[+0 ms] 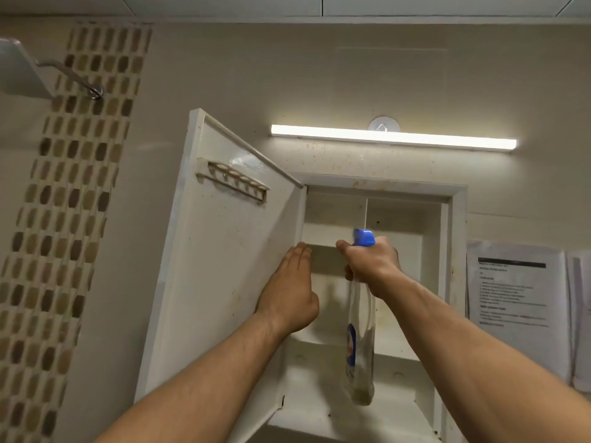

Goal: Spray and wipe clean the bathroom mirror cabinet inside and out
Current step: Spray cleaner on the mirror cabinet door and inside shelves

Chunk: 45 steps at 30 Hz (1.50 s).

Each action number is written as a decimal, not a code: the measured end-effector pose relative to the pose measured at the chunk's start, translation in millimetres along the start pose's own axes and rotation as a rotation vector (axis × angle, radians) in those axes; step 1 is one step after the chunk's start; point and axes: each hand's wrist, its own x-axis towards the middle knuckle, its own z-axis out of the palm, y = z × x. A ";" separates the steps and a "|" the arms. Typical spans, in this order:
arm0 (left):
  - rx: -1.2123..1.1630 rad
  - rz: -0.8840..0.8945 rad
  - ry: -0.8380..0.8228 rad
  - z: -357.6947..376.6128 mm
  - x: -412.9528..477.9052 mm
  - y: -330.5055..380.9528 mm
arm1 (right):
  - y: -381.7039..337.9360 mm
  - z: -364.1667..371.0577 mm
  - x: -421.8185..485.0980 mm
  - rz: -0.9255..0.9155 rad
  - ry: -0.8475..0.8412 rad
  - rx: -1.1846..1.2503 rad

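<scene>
Single head-worn wide-angle view, tilted upward, facing the wall (287, 75) at close range; the open cabinet (383, 188) sits centre, its door (224, 266) toward 9 o'clock, the light bar (393, 138) toward 12 o'clock.

A light bar (393, 137) glows; papers (515, 289) hang on the wall (256, 68).

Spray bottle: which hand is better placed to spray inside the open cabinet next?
Right, probably. The right hand grips the spray bottle at its blue head, pointed into the cabinet. The left hand is flat, fingers straight, against the edge of the open door, holding nothing.
</scene>
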 end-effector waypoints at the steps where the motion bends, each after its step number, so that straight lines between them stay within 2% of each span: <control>1: 0.000 -0.004 -0.010 4.1 -5.9 0.3 | 9.7 1.0 -12.4 0.013 -0.017 0.000; 6: 0.024 -0.045 -0.075 31.6 -41.4 0.3 | 78.5 2.1 -88.6 0.011 -0.191 0.002; 13: 0.059 -0.060 -0.226 71.1 -116.8 -6.6 | 177.1 5.4 -172.8 0.219 -0.268 -0.043; 19: -0.011 -0.128 -0.337 85.1 -158.8 -2.7 | 186.8 15.5 -180.6 0.207 -0.166 -0.135; 24: -0.003 -0.171 -0.383 87.4 -172.2 0.0 | 192.6 9.9 -183.1 0.193 -0.206 -0.168; 28: -0.001 -0.169 -0.412 91.4 -179.8 3.9 | 210.0 -24.7 -176.2 0.359 0.014 -0.137; 31: -0.001 -0.151 -0.437 98.5 -180.8 11.7 | 222.8 -53.1 -174.8 0.374 0.080 -0.163; 36: -0.012 -0.112 -0.460 111.5 -179.7 31.4 | 226.5 -67.4 -174.3 0.276 0.072 -0.168; 41: 0.013 -0.030 -0.496 124.4 -183.8 49.4 | 239.1 -72.4 -190.2 0.392 0.108 -0.171; 45: 0.029 -0.029 -0.525 133.3 -198.0 50.4 | 258.6 -79.2 -212.3 0.408 0.062 -0.163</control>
